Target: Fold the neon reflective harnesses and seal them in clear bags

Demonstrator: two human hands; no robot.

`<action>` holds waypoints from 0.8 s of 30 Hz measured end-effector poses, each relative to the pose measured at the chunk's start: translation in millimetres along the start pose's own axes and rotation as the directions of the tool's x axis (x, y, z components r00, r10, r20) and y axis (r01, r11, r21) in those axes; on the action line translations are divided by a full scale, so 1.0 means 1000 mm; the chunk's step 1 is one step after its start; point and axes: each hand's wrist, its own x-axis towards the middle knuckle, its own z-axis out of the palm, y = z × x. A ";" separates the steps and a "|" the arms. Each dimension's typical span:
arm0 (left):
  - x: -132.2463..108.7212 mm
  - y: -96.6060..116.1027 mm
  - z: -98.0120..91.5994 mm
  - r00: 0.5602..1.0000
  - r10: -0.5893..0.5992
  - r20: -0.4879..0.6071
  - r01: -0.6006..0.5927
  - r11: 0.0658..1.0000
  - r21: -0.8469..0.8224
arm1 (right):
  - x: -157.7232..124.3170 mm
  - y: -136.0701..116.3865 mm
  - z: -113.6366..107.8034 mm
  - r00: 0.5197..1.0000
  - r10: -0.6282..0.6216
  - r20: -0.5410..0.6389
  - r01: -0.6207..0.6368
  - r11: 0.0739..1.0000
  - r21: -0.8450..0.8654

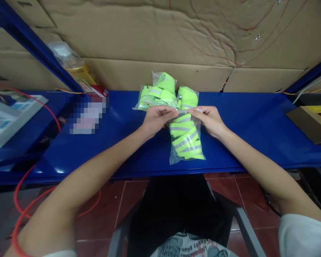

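A clear zip-lock bag (187, 137) with a folded neon-yellow reflective strap inside lies near the front of the blue table. My left hand (160, 117) pinches the bag's top edge at its left part, thumb on the near side. My right hand (209, 118) pinches the same edge further right, with the thumb pointing inward. Just behind the hands lie more bags of neon-yellow reflective straps (156, 92), one of them (187, 97) directly beyond the held bag. The fingertips behind the edge are partly hidden.
On the left stands a bottle with a yellow label (79, 73), beside a blurred-out patch (87, 116). A white tray (14, 119) sits further left, near a red hose (17, 194). A cardboard box (310, 123) is at the right. Cardboard (139, 43) backs the blue table (246, 132).
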 end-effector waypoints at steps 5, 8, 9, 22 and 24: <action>0.000 0.003 -0.002 0.999 0.017 0.027 -0.018 1.000 0.020 | 0.000 0.000 -0.004 0.999 -0.022 0.045 0.023 0.999 -0.038; -0.001 0.001 -0.001 0.998 -0.030 0.057 0.028 0.999 0.034 | -0.001 0.000 -0.004 0.996 -0.063 0.058 0.065 0.997 -0.045; -0.001 0.000 0.000 0.997 -0.037 0.062 0.034 0.999 0.038 | -0.001 -0.001 -0.004 0.996 -0.071 0.062 0.074 0.996 -0.043; -0.001 -0.005 0.003 0.980 0.197 0.014 -0.197 0.979 0.058 | -0.001 -0.001 0.000 0.997 0.057 0.046 -0.058 0.998 0.036; -0.001 -0.006 0.003 0.985 0.170 0.016 -0.171 0.984 0.042 | -0.001 0.001 -0.001 0.999 0.029 0.043 -0.030 0.999 0.024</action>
